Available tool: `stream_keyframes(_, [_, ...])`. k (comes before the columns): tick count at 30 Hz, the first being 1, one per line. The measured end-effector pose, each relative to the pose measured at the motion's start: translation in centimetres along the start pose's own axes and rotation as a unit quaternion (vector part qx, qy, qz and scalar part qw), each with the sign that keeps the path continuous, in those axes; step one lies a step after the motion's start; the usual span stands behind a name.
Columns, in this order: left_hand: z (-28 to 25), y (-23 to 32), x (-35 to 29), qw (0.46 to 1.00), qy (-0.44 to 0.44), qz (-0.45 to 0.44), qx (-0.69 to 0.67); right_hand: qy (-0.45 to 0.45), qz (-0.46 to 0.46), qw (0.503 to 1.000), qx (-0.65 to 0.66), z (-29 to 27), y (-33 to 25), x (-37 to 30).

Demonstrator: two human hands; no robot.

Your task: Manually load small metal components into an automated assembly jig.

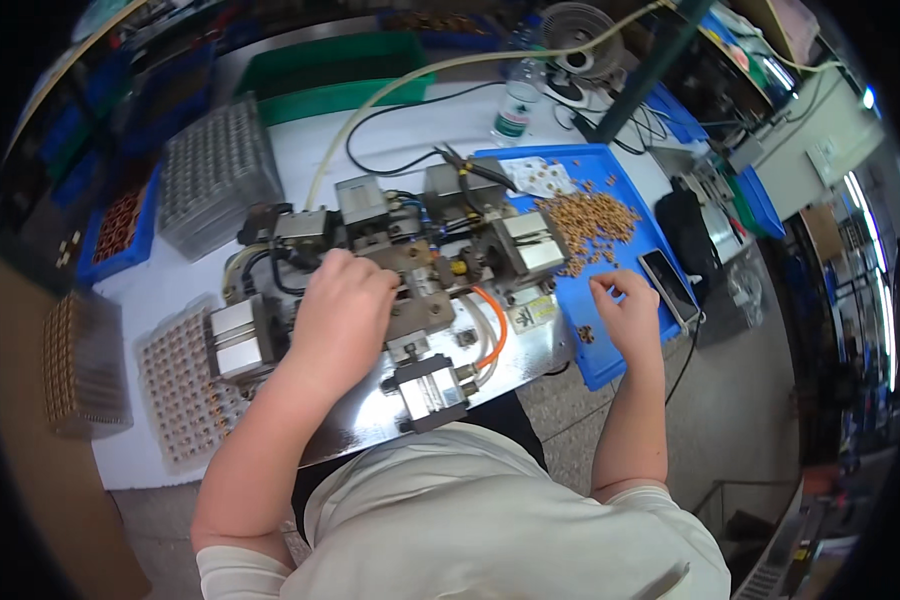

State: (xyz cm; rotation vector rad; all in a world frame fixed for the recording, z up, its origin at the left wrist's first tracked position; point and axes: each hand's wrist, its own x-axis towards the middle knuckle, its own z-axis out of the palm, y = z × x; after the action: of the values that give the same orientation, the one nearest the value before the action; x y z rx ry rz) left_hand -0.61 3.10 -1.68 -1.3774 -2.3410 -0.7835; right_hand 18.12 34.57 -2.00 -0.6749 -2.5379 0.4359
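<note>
One metal fixture (425,310) stands near the front edge of the white tabletop (142,455), with three silver-faced blocks around its middle and one orange hose (501,320) at its front right. The one left hand (345,305) is over the fixture's middle; its fingertips are hidden, so I cannot tell whether they are wide, narrow or holding anything. The one right hand (627,300) is above one blue tray (602,350) at the tabletop's right edge, thumb and forefinger narrow; whether a part is between them I cannot tell. Small brass-coloured parts (595,220), too many to count, lie heaped toward that tray's far end, one small cluster apart near its front. One phone (667,287) lies along the tray's right side, and one pair of pliers (464,180) rests atop the fixture's back. Toward the tabletop's far edge are one green bin (320,105) and one bottle (516,108); at its front-left corner, one clear tray (185,385) holds many small pieces in rows
</note>
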Motion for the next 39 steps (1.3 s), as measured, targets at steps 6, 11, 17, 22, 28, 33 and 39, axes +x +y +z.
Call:
stream_keyframes(6, [-0.6, 0.9, 0.8, 1.000, 0.020, -0.023, 0.004, -0.108, 0.163, 0.977, -0.082, -0.6, 2.1, -2.7])
stream_keyframes(11, [-3.5, 0.8, -0.1, 0.992, 0.104, -0.070, -0.028, -0.177, 0.264, 0.948, -0.018, 1.1, 3.3, -2.5])
stream_keyframes(17, [-9.6, -3.6, -5.6, 0.927, 0.162, -0.336, -0.047, -0.143, 0.214, 0.966, -0.025, 2.2, 5.6, -2.2])
stream_keyframes(22, [-12.2, -9.1, -13.6, 0.820, 0.110, -0.555, -0.086, -0.160, 0.196, 0.967, -0.016, 2.3, 8.1, -1.7])
stream_keyframes(28, [-10.0, -10.2, -19.0, 0.841, 0.038, -0.538, -0.035, -0.027, 0.122, 0.992, 0.023, 1.2, 3.1, 0.8])
stream_keyframes(33, [-9.0, -10.3, -19.0, 0.868, 0.046, -0.491, 0.059, 0.032, 0.029, 0.988, 0.147, 0.2, -7.0, 1.7])
stream_keyframes(39, [-8.4, -9.6, -19.8, 0.891, 0.088, -0.433, 0.107, -0.098, -0.143, 0.954, 0.246, 3.0, -14.7, 1.3])
